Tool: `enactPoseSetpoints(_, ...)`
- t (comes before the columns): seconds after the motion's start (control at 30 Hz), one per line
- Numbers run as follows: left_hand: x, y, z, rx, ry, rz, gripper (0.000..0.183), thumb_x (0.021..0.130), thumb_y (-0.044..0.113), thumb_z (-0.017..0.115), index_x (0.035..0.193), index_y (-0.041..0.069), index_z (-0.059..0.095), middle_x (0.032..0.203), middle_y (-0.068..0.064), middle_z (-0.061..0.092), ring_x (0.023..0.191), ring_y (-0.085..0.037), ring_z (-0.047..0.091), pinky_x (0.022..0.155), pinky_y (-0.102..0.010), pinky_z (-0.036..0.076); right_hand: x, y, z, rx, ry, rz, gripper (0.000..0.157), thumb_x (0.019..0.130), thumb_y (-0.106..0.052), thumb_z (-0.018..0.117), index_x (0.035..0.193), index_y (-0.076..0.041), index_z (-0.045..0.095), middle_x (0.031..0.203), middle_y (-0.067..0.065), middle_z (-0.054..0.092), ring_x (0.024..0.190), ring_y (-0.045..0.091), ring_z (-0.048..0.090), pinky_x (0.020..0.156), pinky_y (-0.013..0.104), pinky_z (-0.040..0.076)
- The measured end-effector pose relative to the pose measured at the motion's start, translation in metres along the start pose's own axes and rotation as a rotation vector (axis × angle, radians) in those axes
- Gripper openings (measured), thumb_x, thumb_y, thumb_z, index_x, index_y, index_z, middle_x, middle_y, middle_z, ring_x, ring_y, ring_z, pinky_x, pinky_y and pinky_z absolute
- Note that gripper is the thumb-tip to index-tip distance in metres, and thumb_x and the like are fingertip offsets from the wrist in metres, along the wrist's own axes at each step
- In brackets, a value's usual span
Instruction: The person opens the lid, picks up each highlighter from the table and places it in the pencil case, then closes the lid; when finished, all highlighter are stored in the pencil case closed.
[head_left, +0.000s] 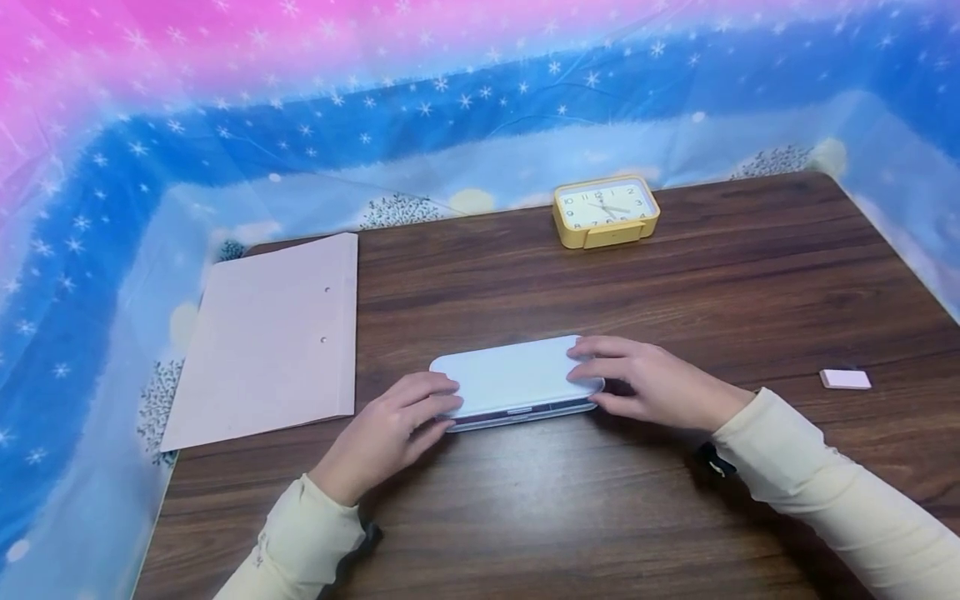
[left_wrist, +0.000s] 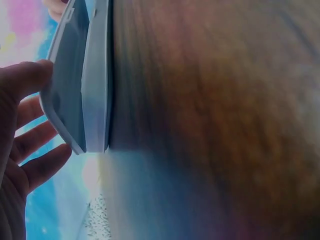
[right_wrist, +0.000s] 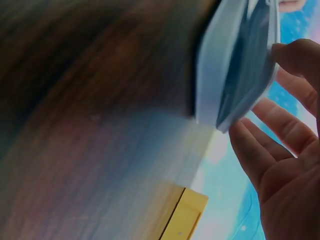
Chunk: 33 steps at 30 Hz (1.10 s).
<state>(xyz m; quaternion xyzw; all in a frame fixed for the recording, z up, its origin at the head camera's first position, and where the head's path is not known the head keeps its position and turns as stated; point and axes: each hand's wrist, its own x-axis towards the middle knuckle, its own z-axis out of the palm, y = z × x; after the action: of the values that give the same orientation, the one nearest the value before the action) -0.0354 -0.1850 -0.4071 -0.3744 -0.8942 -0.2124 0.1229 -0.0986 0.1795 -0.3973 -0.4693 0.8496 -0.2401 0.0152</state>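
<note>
A white pencil case (head_left: 517,375) lies on the table in the head view, its hinged lid slightly raised at the near side. My left hand (head_left: 393,425) holds the lid's left end, and my right hand (head_left: 645,379) holds its right end. In the left wrist view, the thumb rests at the edge of the lid (left_wrist: 67,85) while the other fingers reach over its outer face. The right wrist view has the same grip on the lid (right_wrist: 252,75), with a dark gap between lid and base (right_wrist: 215,70). What lies inside cannot be made out.
A pale pink folder (head_left: 277,333) with two small holes lies at the left. A yellow alarm clock (head_left: 606,212) stands at the back edge, and a small white block like an eraser (head_left: 845,380) lies at the right. Snowflake-patterned cloth (head_left: 450,108) hangs behind the wooden table (head_left: 465,283).
</note>
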Motion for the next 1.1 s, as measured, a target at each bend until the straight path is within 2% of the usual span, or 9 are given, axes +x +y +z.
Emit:
enactPoseSetpoints(0.23,0.001,0.005,-0.001,0.046,-0.073,0.018,0.028,0.085,0.015,0.078,0.112,0.013,0.074,0.124,-0.003,0.067,0.121,-0.019,0.059,0.102,-0.032,0.051,-0.002,-0.005,0.004,-0.097,-0.001,-0.048,0.035,0.088,-0.016,0.075,0.122,-0.018,0.070,0.138,0.008,0.059,0.132,0.027,0.053,0.100,0.043,0.052)
enactPoseSetpoints(0.47,0.004,0.011,-0.005,0.043,-0.096,-0.004,0.021,0.085,0.014,0.078,0.106,0.015,0.076,0.121,-0.002,0.069,0.120,-0.019,0.060,0.102,-0.032,0.051,-0.002,-0.009,0.004,-0.148,-0.020,-0.048,0.034,0.086,-0.014,0.077,0.119,-0.020,0.072,0.137,0.007,0.060,0.132,0.025,0.052,0.099,0.040,0.052)
enactPoseSetpoints(0.7,0.005,0.013,-0.005,0.059,-0.133,-0.012,0.015,0.087,0.014,0.076,0.101,0.018,0.077,0.118,0.000,0.071,0.119,-0.019,0.061,0.103,-0.032,0.050,-0.002,-0.015,0.005,-0.182,-0.030,-0.034,0.032,0.085,-0.013,0.077,0.116,-0.021,0.072,0.135,0.007,0.060,0.132,0.027,0.051,0.099,0.042,0.053)
enactPoseSetpoints(0.83,0.006,0.013,-0.006,0.058,-0.150,-0.023,0.015,0.086,0.014,0.077,0.100,0.018,0.077,0.117,0.001,0.071,0.118,-0.017,0.061,0.102,-0.031,0.051,-0.002,-0.015,0.007,-0.169,-0.034,-0.013,0.033,0.085,-0.013,0.078,0.116,-0.021,0.072,0.134,0.006,0.061,0.132,0.026,0.052,0.100,0.041,0.052)
enactPoseSetpoints(1.0,0.005,0.017,-0.005,0.026,-0.173,-0.051,0.016,0.085,0.016,0.078,0.101,0.017,0.075,0.114,0.002,0.069,0.113,-0.015,0.061,0.099,-0.031,0.053,-0.004,-0.019,0.009,-0.103,-0.036,0.029,0.030,0.086,-0.018,0.077,0.115,-0.019,0.072,0.128,0.003,0.064,0.126,0.022,0.057,0.098,0.040,0.053)
enactPoseSetpoints(1.1,0.006,0.019,-0.009,0.007,-0.139,-0.065,0.021,0.085,0.018,0.078,0.106,0.015,0.074,0.114,0.000,0.069,0.111,-0.017,0.062,0.097,-0.034,0.054,-0.004,-0.021,0.002,-0.056,-0.002,0.063,0.028,0.089,-0.021,0.074,0.117,-0.016,0.071,0.124,0.002,0.066,0.119,0.019,0.061,0.096,0.040,0.054)
